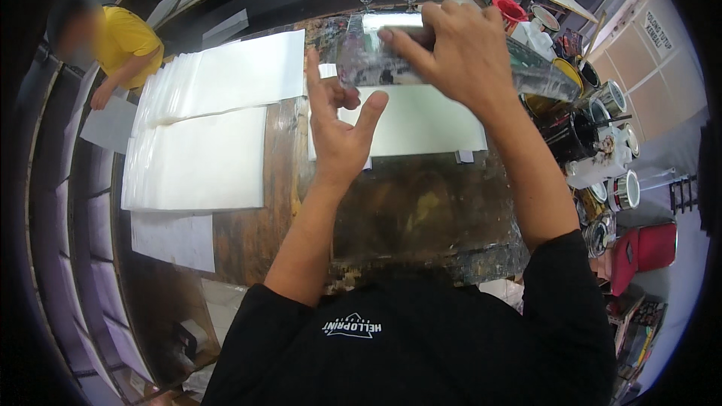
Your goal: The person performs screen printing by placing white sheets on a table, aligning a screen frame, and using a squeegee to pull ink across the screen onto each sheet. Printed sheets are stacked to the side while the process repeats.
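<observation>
1. The right hand grips the tilted frame, fingers curled over its edge, thumb stretched along it toward the left; some fingertips are hidden.
2. The left hand is raised near the frame's left end, palm turned up, thumb and index finger spread wide, the other fingers bent. Whether it touches the frame, I cannot tell.
3. The frame slants above the far part of the table, its glossy side showing, its right end reaching toward the cans.
4. Below it lies a pale sheet, its far part hidden by the frame; a small white tab pokes out at its near edge.
5. Two metal clamps stand just beyond the frame.
6. Left of the hands, two white paper stacks lie side by side on the table.
7. At far left, a co-worker in yellow has a hand at a loose sheet of paper.
8. A red chair stands at right.
</observation>
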Demonstrator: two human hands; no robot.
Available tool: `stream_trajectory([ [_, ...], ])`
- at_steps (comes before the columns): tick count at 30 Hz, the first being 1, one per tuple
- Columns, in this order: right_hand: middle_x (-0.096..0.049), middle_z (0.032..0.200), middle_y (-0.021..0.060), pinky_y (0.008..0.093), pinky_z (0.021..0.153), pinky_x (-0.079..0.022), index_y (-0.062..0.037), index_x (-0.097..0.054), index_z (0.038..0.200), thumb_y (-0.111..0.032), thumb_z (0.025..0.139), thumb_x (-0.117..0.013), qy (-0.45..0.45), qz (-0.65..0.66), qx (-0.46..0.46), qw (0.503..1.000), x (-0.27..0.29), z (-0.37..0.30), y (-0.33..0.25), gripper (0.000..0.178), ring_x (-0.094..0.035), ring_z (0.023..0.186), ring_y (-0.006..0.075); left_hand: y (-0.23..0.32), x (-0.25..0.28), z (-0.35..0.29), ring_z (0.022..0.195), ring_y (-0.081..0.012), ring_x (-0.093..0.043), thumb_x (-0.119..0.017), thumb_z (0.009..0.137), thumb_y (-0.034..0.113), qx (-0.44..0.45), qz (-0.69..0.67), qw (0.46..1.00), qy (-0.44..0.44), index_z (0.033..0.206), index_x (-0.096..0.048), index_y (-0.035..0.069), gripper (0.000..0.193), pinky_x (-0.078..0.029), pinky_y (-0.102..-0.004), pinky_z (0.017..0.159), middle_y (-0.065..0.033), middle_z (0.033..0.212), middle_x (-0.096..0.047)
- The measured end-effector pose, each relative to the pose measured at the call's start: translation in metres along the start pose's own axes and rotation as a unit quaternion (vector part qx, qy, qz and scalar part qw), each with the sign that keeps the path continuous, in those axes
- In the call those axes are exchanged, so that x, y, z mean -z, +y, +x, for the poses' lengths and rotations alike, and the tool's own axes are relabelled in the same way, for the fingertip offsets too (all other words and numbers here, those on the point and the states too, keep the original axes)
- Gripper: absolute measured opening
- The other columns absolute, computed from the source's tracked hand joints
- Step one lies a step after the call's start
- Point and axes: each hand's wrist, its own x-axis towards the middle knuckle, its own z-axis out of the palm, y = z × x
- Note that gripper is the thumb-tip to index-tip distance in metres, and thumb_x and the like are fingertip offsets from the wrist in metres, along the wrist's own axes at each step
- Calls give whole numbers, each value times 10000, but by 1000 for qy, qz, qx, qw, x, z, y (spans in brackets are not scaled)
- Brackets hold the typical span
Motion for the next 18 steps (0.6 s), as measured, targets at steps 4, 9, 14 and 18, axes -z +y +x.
stream_trajectory([
  [4, -679, 734, 127, 468, 752, -440, -45, -697, 771, -708, 946, -625, -2, 27, -3, 1000, -2, 29, 12, 689, -658, 720, 320, -32, 46, -25, 894, -308, -608, -818, 938, 355, 106, 370, 913, -138, 1321, -614, -13, 569, -493, -429, 820, -144, 950, -610],
  [9, -563, 536, 58, 384, 597, -472, -69, -658, 615, -791, 987, -480, -113, 61, -76, 989, 13, 72, 18, 832, -575, 560, 171, -78, 68, -78, 973, -410, -619, -746, 959, 274, 110, 539, 821, -152, 1107, -636, 12, 320, -482, -533, 878, -186, 994, -650],
  [14, -561, 549, 162, 447, 591, -452, -1, -620, 587, -734, 960, -556, -68, 87, -106, 988, 19, 78, 12, 825, -592, 566, 314, -80, 62, -76, 890, -416, -623, -675, 994, 194, 102, 499, 845, -165, 933, -622, 31, 182, -483, -544, 818, -180, 891, -648],
  [18, -570, 545, 155, 449, 590, -461, -6, -628, 588, -735, 969, -543, -115, 66, -113, 985, 26, 81, 9, 827, -608, 575, 292, -58, 42, -52, 763, -389, -646, -680, 1004, 208, 97, 408, 900, -116, 817, -633, 28, 265, -494, -513, 706, -177, 765, -647],
])
